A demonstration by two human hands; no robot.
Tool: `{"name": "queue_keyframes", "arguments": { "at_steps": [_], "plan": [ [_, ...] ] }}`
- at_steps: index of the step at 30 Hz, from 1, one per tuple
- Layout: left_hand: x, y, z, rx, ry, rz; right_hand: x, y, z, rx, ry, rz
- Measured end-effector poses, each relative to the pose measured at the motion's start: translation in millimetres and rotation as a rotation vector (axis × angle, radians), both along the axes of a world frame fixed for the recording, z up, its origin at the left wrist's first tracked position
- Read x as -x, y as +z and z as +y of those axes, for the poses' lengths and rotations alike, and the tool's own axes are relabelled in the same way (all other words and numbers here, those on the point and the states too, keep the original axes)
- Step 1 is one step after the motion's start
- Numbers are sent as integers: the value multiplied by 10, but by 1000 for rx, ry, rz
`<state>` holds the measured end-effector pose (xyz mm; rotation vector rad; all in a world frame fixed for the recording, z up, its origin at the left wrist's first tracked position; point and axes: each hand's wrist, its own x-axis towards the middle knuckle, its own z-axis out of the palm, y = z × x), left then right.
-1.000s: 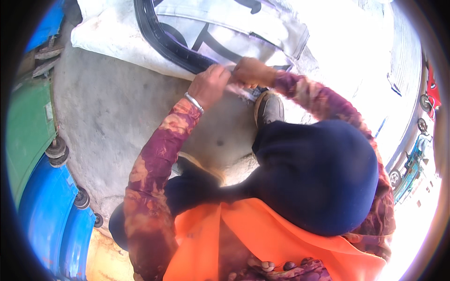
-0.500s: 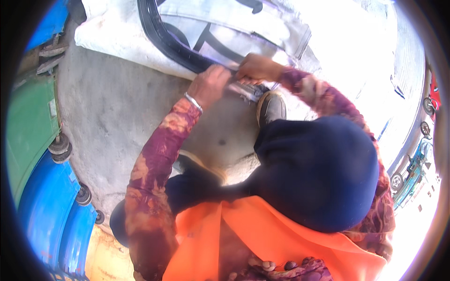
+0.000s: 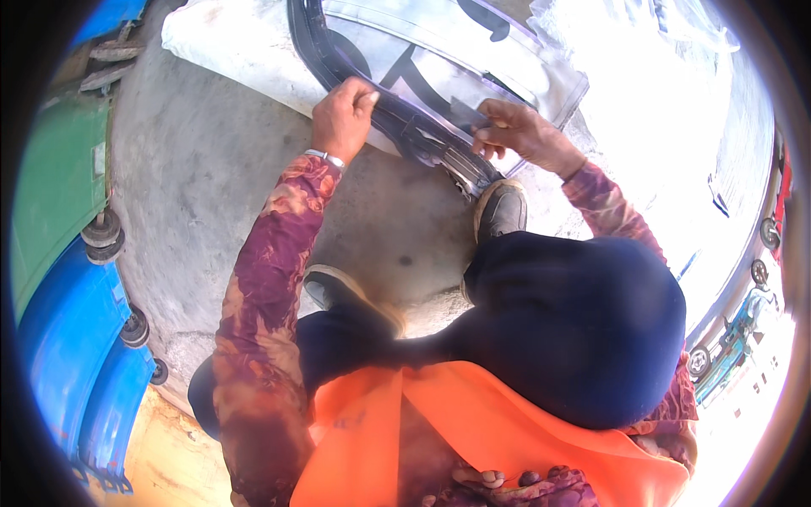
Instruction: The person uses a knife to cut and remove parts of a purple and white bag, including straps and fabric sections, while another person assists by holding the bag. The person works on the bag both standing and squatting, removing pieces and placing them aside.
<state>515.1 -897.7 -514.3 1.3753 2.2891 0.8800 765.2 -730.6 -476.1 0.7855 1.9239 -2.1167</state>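
A long black strip point(image 3: 395, 118) curves along the near edge of a glossy, pale panel point(image 3: 439, 51) marked with dark bands. My left hand point(image 3: 345, 118) is closed on the strip, thumb and fingers pinching its edge. To the right, my right hand point(image 3: 525, 137) is above the panel's edge with its fingers curled. From them juts a flat grey blade-like piece point(image 3: 465, 115), its exact kind unclear. The strip's near end point(image 3: 473, 169) looks frayed or layered and lies close to my shoe point(image 3: 503, 209).
White sheeting point(image 3: 228, 63) lies under the panel on the grey concrete floor point(image 3: 211, 169). Along the left stand blue wheeled bins point(image 3: 72, 329) and a green one point(image 3: 63, 177). Wheeled vehicles point(image 3: 735, 338) show at the far right. I am squatting, knees wide.
My hands were together on the strip and have come apart. The left has moved up and left along it; the right has moved to the right, uncovering the strip between them.
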Motion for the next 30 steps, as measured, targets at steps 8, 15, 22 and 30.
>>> {"name": "queue_keyframes", "arguments": {
  "at_steps": [8,15,22,30],
  "plan": [
    [-194,-128,-138,718,389,-743,744,-310,-248,-769,339,322],
    [-92,-40,41,680,281,-599,765,-446,-211,-737,333,303],
    [-180,-57,24,561,240,-583,739,-150,-198,-769,371,442],
    [-256,-390,-35,423,191,-294,463,-193,-113,-825,591,529]
  ]
}}
